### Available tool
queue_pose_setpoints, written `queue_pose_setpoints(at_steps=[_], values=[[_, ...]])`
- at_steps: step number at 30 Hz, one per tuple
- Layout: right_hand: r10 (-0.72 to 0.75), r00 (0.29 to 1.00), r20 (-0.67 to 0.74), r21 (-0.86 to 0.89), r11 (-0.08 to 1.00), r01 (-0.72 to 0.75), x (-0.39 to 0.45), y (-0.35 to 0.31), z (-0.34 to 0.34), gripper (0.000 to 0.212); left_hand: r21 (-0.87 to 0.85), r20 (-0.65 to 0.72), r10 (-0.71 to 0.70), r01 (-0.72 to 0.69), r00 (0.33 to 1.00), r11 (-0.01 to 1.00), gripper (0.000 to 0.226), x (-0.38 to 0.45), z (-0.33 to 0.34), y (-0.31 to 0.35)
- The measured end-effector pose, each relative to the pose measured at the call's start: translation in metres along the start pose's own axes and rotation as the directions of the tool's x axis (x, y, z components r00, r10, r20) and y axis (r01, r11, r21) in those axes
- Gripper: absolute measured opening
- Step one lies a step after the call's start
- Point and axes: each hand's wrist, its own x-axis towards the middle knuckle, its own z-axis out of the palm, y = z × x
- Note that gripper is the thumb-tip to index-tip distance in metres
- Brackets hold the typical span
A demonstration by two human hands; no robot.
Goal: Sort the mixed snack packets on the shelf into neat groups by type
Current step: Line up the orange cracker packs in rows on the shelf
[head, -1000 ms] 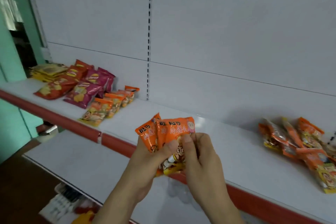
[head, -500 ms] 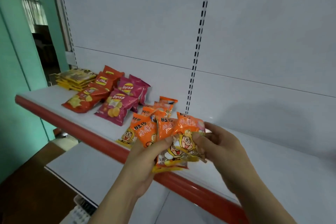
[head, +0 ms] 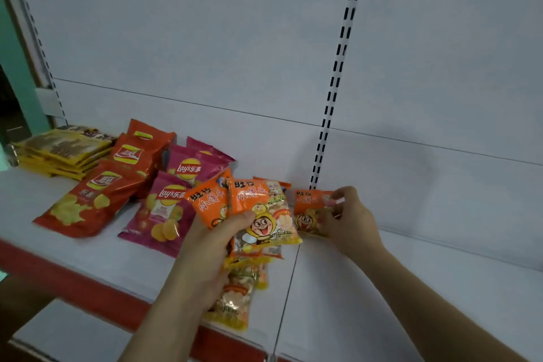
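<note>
Head view: white shelf [head: 411, 288], red front edge, white slotted back panel [head: 205, 38].

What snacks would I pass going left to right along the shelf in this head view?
Yellow packet stack → red Lay's bags → magenta Lay's bags → orange packets held in the left hand → single orange packet pinched by the right hand.

Orange packets [head: 248, 209] in my left hand [head: 205, 247] — glossy plastic film, crinkled. Red chip bags [head: 97, 200] and magenta ones [head: 164, 211] likewise shiny. Shelf [head: 411, 288] — smooth, matt white.
</note>
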Motion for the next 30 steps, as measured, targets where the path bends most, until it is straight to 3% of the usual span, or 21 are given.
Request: queue_pose_setpoints(at_steps=[5, 10, 13, 15, 19, 24, 26, 28, 30], values=[[0.018, 0.996, -0.088, -0.152, 0.988, -0.031, 0.001, 0.003, 0.016, 0.020, 0.017, 0.156, -0.091, 0.089, 0.984, 0.996, 0.037, 0.016, -0.013, 0.005], [0.069, 0.987, -0.147, -0.211, 0.973, -0.099, 0.001, -0.004, 0.031, 0.022, 0.068, 0.256, -0.098, 0.083, 0.962, 0.994, 0.038, 0.028, -0.030, 0.011], [0.043, 0.975, -0.220, -0.296, 0.949, -0.109, 0.001, -0.002, 0.038, 0.020, 0.064, 0.292, -0.107, 0.092, 0.950, 0.994, 0.004, 0.025, -0.041, 0.014], [0.024, 0.971, -0.236, -0.366, 0.924, -0.112, 0.000, -0.001, 0.041, 0.019, 0.034, 0.347, -0.093, 0.087, 0.933, 0.996, 0.026, 0.025, -0.046, 0.014], [0.060, 0.967, -0.247, -0.418, 0.894, -0.162, 0.000, 0.000, 0.040, 0.024, -0.024, 0.391, -0.107, 0.126, 0.914, 0.992, 0.044, 0.025, -0.044, 0.017], [0.075, 0.924, -0.376, -0.193, 0.969, -0.157, -0.024, -0.024, 0.014, 0.032, -0.030, 0.350, -0.112, 0.130, 0.930, 0.991, 0.036, 0.023, -0.034, 0.021], [0.118, 0.914, -0.387, 0.005, 0.992, -0.126, -0.049, -0.045, -0.001, 0.030, 0.003, 0.355, -0.092, 0.097, 0.930, 0.995, 0.037, 0.022, -0.027, 0.022], [0.143, 0.964, -0.224, 0.278, 0.957, -0.077, -0.081, -0.073, -0.011, 0.044, 0.036, 0.387, -0.052, 0.041, 0.921, 0.998, 0.046, 0.017, -0.019, 0.023], [0.072, 0.996, -0.042, 0.369, 0.928, -0.052, -0.107, -0.094, -0.014, 0.044, 0.061, 0.414, -0.024, -0.001, 0.910, 0.998, 0.046, 0.011, -0.010, 0.021]])
